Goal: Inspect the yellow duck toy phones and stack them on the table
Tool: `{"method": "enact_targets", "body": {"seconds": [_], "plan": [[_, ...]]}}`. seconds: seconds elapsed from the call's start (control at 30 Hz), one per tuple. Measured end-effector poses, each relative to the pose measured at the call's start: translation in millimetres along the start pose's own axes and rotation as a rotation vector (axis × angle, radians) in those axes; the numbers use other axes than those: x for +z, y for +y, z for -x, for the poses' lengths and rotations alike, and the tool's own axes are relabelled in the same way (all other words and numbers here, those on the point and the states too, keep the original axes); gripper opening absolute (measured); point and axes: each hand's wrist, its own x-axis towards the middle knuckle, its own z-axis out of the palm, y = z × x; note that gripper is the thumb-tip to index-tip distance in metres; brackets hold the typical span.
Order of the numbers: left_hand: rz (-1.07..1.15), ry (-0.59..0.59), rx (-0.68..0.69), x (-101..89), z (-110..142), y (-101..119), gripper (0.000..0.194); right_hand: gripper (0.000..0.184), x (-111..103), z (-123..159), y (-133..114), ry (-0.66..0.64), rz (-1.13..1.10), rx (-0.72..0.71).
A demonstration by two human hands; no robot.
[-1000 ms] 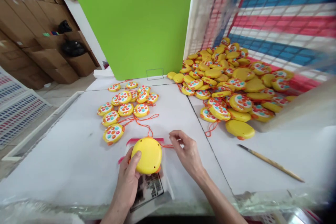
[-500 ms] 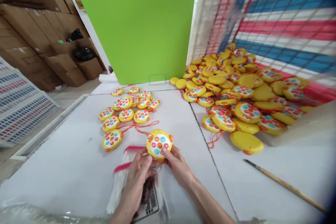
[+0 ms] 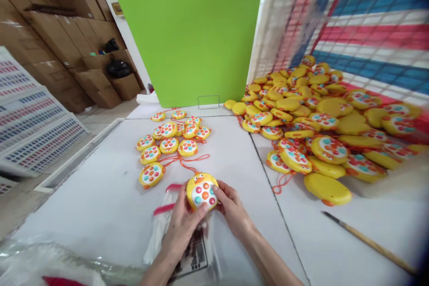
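From here I see both grips closed around one yellow duck toy (image 3: 202,191), its button side up: the left hand (image 3: 184,221) holds its left edge, the right hand (image 3: 234,208) its right, each thumb on the front. Right beneath the grip, a clear bag with pink strips (image 3: 164,209) lies on the worktop (image 3: 100,205). Just beyond are more ducks with orange cords (image 3: 169,145); off to the right of the grip sit a big heap of ducks (image 3: 301,107) and a wooden-handled brush (image 3: 368,241).
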Motion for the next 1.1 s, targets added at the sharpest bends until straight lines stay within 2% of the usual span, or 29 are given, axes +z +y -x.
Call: {"method": "enact_targets", "body": {"seconds": [0.13, 0.27, 0.33, 0.53, 0.73, 0.8, 0.93, 1.1], "plan": [[-0.093, 0.034, 0.057, -6.4, 2, 1, 0.071, 0.042, 5, -3, -4, -0.054, 0.111, 0.005], [-0.055, -0.036, 0.001, -9.6, 7, 9, 0.069, 0.047, 2, -7, -7, -0.136, 0.159, -0.042], [-0.032, -0.02, -0.033, -9.0, 8, 10, 0.072, 0.047, -1, -8, -5, -0.147, 0.164, -0.059], [0.041, 0.087, -0.055, -4.0, -1, 3, 0.051, 0.044, -4, -4, -5, -0.18, 0.276, -0.127], [0.052, 0.046, -0.051, -1.6, -2, 5, 0.048, 0.045, -6, -2, -8, -0.237, 0.24, -0.133], [0.06, 0.048, -0.055, -1.0, 0, 5, 0.049, 0.047, -6, -2, -8, -0.217, 0.268, -0.125], [0.026, 0.032, -0.072, -2.4, 2, 5, 0.058, 0.043, -7, -3, -6, -0.096, 0.351, -0.115], [-0.095, -0.055, 0.001, -8.0, 1, 7, 0.065, 0.041, -8, -5, -3, -0.1, 0.292, -0.13]]}}
